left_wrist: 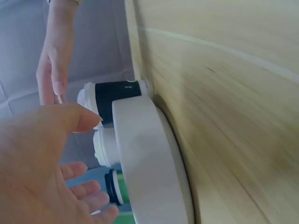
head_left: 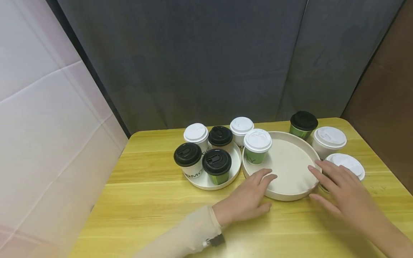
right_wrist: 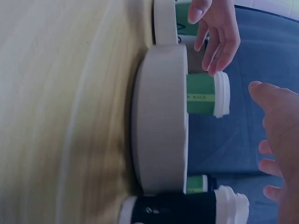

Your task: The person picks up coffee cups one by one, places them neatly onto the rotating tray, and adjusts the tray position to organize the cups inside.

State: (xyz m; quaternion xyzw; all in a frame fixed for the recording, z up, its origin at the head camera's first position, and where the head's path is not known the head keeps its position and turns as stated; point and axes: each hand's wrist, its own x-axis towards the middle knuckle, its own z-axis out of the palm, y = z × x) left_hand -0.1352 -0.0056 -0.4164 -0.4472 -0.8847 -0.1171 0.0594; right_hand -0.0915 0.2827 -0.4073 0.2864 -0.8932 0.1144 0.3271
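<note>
A round cream tray [head_left: 292, 172] lies on the table between my hands. Inside its left side stands a green paper cup with a white lid [head_left: 257, 141]. My left hand [head_left: 246, 199] hovers by the tray's front left rim, fingers loosely bent and holding nothing. Over the right rim reaches my right hand [head_left: 343, 193], its fingers spread and nothing in them. Partly behind that hand is a white-lidded cup [head_left: 346, 165]; the right wrist view shows its dark sleeve [right_wrist: 177, 208] right beside the tray.
Left of the tray, a smaller white plate [head_left: 206, 184] bears several cups with black and white lids. Beyond the tray's right side stand a green cup with a black lid [head_left: 303, 123] and a white cup [head_left: 328, 141]. A dark cloth [head_left: 206, 64] hangs behind the wooden table [head_left: 155, 208].
</note>
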